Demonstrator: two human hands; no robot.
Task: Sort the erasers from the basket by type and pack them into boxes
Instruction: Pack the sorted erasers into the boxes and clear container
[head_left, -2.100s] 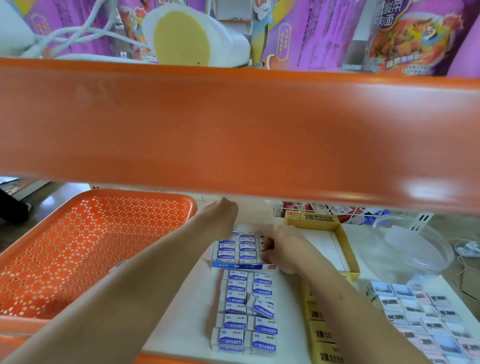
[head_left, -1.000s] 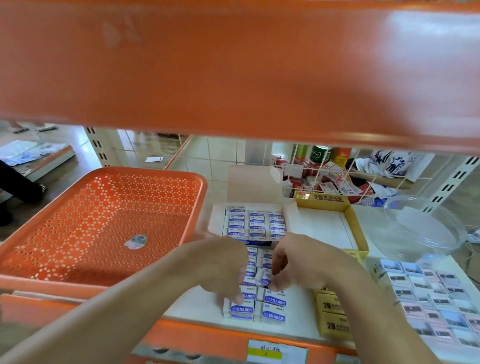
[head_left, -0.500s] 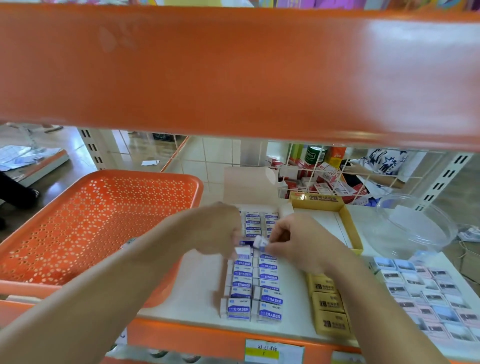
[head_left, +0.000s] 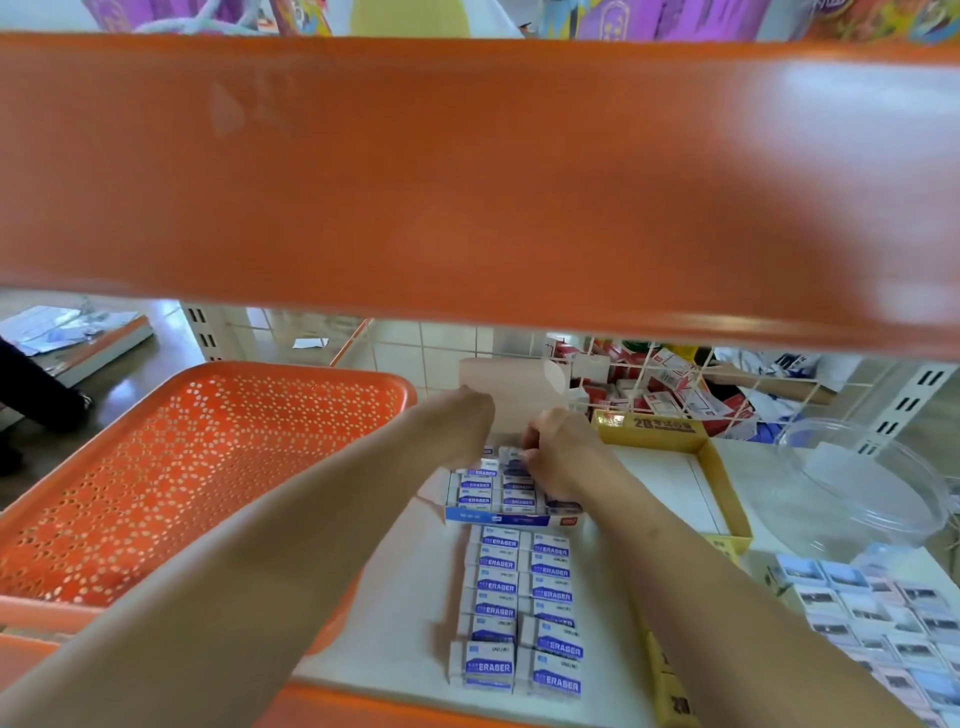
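Observation:
My left hand (head_left: 464, 427) and my right hand (head_left: 562, 453) meet over the open blue box (head_left: 511, 518), which holds rows of blue-and-white erasers. Both hands' fingers curl down at the box's far rows. They pinch a blue-and-white eraser (head_left: 510, 455) between them, and my left fingertips are partly hidden. Two columns of the same erasers (head_left: 521, 608) lie on the white shelf in front of the box. The orange perforated basket (head_left: 208, 467) stands to the left, with no erasers showing in it.
An open yellow box (head_left: 723, 493) stands right of the blue one, with yellow erasers (head_left: 670, 699) in front of it. Pale picture-wrapped erasers (head_left: 883, 616) lie in rows at the right, below a clear plastic bowl (head_left: 872, 491). An orange shelf edge (head_left: 467, 182) blocks the upper view.
Both hands picked erasers from the near columns, lifted them and carried them forward to the far rows of the blue box. The camera tilted up a little.

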